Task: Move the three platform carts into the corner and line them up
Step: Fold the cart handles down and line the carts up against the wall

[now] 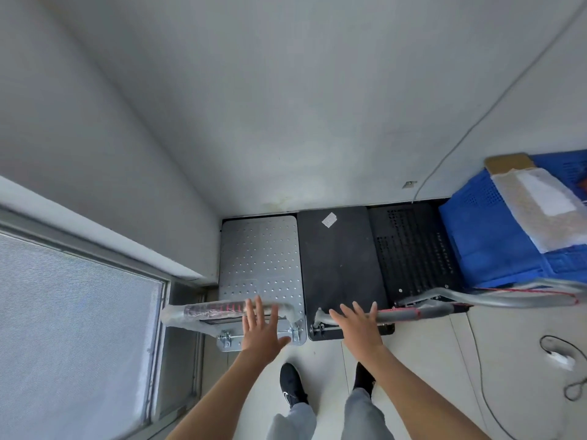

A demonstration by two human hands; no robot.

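Observation:
Three platform carts stand side by side against the far wall in the corner. The silver studded cart point(259, 258) is leftmost, next to the side wall. A plain black cart point(340, 268) sits in the middle, and a perforated black cart point(413, 249) is on the right. My left hand point(260, 325) is open with spread fingers over the silver cart's plastic-wrapped handle point(206, 309). My right hand point(355, 325) is open over the middle cart's handle point(406, 312). Whether either hand touches its handle is unclear.
A blue plastic crate point(495, 242) holding a wrapped package stands right of the carts. The third cart's grey handle point(508, 296) reaches rightward below it. A window point(76, 319) fills the left side. Cables point(568, 373) lie on the tiled floor at right. My feet stand just behind the carts.

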